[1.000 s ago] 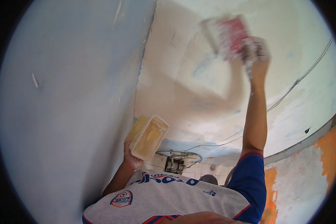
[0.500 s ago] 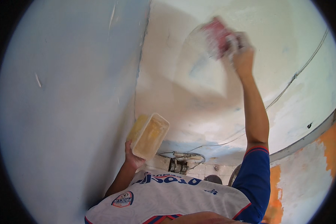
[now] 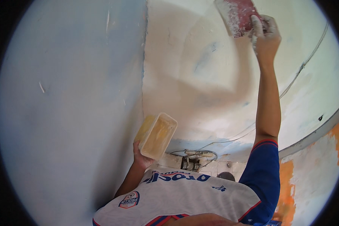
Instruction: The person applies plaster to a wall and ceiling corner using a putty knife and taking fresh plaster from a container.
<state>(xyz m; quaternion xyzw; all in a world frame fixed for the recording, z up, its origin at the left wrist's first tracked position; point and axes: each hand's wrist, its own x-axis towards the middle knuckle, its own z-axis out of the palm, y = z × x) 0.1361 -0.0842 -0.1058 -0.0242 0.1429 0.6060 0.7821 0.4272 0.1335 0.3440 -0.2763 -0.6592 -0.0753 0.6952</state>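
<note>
Up & to the right of the pale plastic tub [image 3: 160, 135], head view (the only one), the R hand [image 3: 265, 32] grips a red spreader [image 3: 241, 17] by its edge, thumb on the near face, fingers mostly hidden behind; white paste is smeared on both blade and fingers. Can't tell if the blade touches the pale wall [image 3: 199, 90] behind the tub or sits just off it. At the tub's lower L corner, the L hand [image 3: 142, 156] holds it from beneath & the side, tub tilted, open mouth facing the camera, w/ yellowish-white residue inside; amt. hard to judge. L of the tub: a blue-grey wall [image 3: 71, 113]; below & to its R, a dark fitting [image 3: 190, 164] amid loose wires; farther R, a cable [image 3: 302, 67] on the pale wall. Risks, my guess: tub tipping more or slipping, b/c only one hand supports it → paste spills; spreader twisting loose, b/c fingers look coated & prob. slick; blade snagging the cable if swung too far R of the tub; uneven pressure → ridges.
</note>
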